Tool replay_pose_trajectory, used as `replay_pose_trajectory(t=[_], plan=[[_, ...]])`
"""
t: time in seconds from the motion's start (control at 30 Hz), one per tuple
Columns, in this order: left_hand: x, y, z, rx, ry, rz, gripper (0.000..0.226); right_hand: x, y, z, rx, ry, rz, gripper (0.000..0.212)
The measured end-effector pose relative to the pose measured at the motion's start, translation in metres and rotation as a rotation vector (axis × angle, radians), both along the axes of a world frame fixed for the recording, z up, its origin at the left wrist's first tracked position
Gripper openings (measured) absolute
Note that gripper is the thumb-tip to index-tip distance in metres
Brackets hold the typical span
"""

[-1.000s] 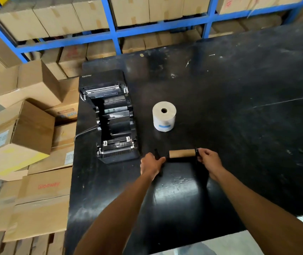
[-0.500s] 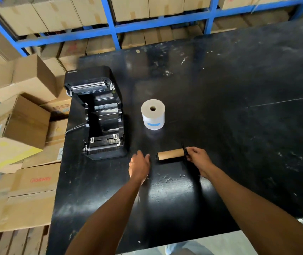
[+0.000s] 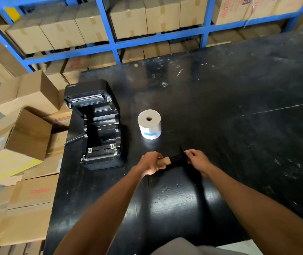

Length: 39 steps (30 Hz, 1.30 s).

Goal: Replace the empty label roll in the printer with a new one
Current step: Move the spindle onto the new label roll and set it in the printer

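The black label printer (image 3: 99, 126) stands open on the left of the black table (image 3: 239, 126), its roll bay bare. A full white label roll (image 3: 149, 124) stands on end just right of it. Nearer to me, my left hand (image 3: 151, 162) is closed around the brown cardboard core (image 3: 165, 161) of the empty roll, most of it hidden in the fist. My right hand (image 3: 197, 160) grips the right end of the black spindle (image 3: 177, 160). A bare stretch of the spindle shows between core and right hand.
Cardboard boxes (image 3: 23, 129) are stacked on the floor against the table's left edge. A blue metal rack (image 3: 113, 43) filled with cartons runs behind the table. A cable leaves the printer's left side.
My left hand let go, then closed on the cardboard core and drew it leftward along the spindle, baring black spindle beside my right hand. The camera view shifted a little.
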<state>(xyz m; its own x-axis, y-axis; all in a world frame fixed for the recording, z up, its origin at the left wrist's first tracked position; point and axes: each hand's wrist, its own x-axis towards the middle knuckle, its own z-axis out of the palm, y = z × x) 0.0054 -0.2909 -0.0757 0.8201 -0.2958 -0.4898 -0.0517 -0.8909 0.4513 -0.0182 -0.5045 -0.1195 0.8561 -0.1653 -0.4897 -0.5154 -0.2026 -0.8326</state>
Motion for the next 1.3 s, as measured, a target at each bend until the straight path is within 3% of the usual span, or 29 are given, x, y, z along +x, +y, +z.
replay_pose_trajectory(t=[0.13,0.3,0.43,0.73,0.83,0.93,1.07,1.3], plan=[[-0.002,0.016,-0.01,0.045,-0.004,0.11,0.022,-0.002,-0.011,-0.011,-0.062,0.035,-0.083,0.025],[-0.009,0.017,-0.023,-0.033,0.052,0.469,0.042,-0.004,-0.005,-0.016,-0.215,0.061,0.013,0.027],[-0.006,0.011,-0.029,-0.037,0.033,0.554,0.044,-0.001,-0.004,-0.015,-0.315,0.088,0.046,0.029],[0.0,0.004,-0.03,0.102,-0.021,0.454,0.057,0.006,-0.01,-0.023,-0.421,0.055,0.117,0.029],[0.017,0.007,-0.013,0.124,-0.182,0.421,0.051,0.012,-0.01,-0.023,-0.459,0.049,0.085,0.034],[0.048,0.013,0.002,0.094,-0.369,0.375,0.038,0.023,-0.003,-0.015,-0.471,-0.077,0.054,0.025],[0.09,0.01,0.016,0.131,-0.572,0.224,0.058,0.049,0.015,-0.002,-0.387,-0.196,0.145,0.024],[0.14,0.012,0.002,0.316,-0.383,-0.018,0.07,0.098,0.053,0.004,-0.193,-0.092,0.359,0.047]])
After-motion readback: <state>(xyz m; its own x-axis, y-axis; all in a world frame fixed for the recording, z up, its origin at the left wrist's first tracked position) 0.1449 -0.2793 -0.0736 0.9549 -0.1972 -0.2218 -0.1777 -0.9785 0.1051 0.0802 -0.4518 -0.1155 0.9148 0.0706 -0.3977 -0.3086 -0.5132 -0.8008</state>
